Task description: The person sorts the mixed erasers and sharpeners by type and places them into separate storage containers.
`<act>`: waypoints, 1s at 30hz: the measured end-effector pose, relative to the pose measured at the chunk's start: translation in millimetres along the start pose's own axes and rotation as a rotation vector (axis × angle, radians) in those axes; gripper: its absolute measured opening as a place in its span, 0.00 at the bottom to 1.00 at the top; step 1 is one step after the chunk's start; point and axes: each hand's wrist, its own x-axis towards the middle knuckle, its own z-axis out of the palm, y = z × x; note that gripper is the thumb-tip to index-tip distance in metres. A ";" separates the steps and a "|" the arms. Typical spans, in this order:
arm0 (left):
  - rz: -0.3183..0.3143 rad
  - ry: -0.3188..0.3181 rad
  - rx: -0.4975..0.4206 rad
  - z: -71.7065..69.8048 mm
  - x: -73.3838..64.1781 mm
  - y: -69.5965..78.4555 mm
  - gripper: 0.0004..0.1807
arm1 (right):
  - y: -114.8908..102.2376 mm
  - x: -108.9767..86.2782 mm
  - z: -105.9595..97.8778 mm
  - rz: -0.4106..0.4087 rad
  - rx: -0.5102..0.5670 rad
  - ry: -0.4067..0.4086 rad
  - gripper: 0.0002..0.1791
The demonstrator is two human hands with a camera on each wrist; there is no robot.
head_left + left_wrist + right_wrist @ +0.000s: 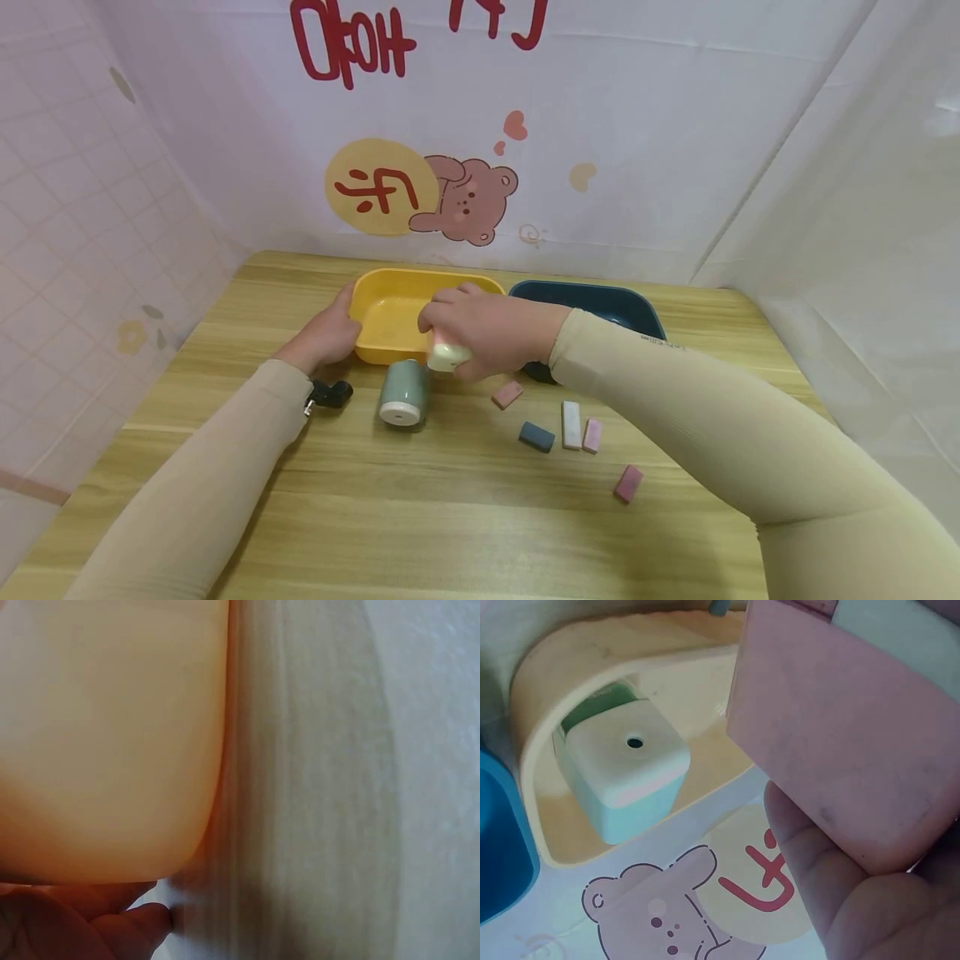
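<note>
My right hand (487, 329) grips a pink-and-cream pencil sharpener (840, 727) over the right part of a yellow bin (386, 337). My left hand (330, 333) holds the bin's left end, its fingers (131, 930) against the outer wall in the left wrist view. Inside the bin, the right wrist view shows a turquoise pencil sharpener (630, 757) with a white top and a round hole; in the head view the right hand hides it. A grey-green sharpener-like thing (403, 390) with a white end lies just in front of the bin.
A dark blue bin (585, 292) stands right of the yellow one, partly behind the right arm. Several small blocks lie on the table at front right, among them a dark blue block (537, 436), a white block (571, 425) and a deep pink block (628, 483). A printed cloth backs the table.
</note>
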 end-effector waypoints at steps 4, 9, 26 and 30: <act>-0.005 -0.003 0.002 0.3 -0.5 1.2 0.46 | 3.1 8.5 -2.9 -0.008 -0.012 0.014 0.36; 0.003 0.003 0.009 0.2 -1.1 1.6 0.46 | 4.8 19.0 -5.0 0.016 -0.001 0.029 0.35; 0.016 0.014 0.014 1.7 -2.6 0.9 0.46 | 17.0 50.4 -1.4 0.083 0.012 0.084 0.33; 0.022 0.017 0.012 1.7 -3.7 1.7 0.46 | 20.2 59.3 0.9 0.105 0.001 0.083 0.33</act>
